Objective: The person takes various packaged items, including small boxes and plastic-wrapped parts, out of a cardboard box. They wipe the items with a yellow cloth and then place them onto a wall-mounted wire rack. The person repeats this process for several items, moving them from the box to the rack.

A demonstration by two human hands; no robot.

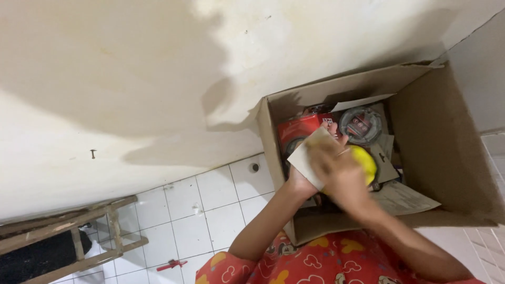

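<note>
Head view: your right hand (339, 171) is closed over a yellow ball (366, 162) inside the box (436, 142), near its middle. Your left hand (301, 181), mostly hidden, holds a white card (307, 155) by the box's left wall. A red pack (302, 129) and round reel (360, 125) crowd the far side; open room lies toward the right wall.

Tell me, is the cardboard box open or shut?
Open. The box has its flaps spread, so a red package, a round reel and papers show inside, where both hands reach.
</note>
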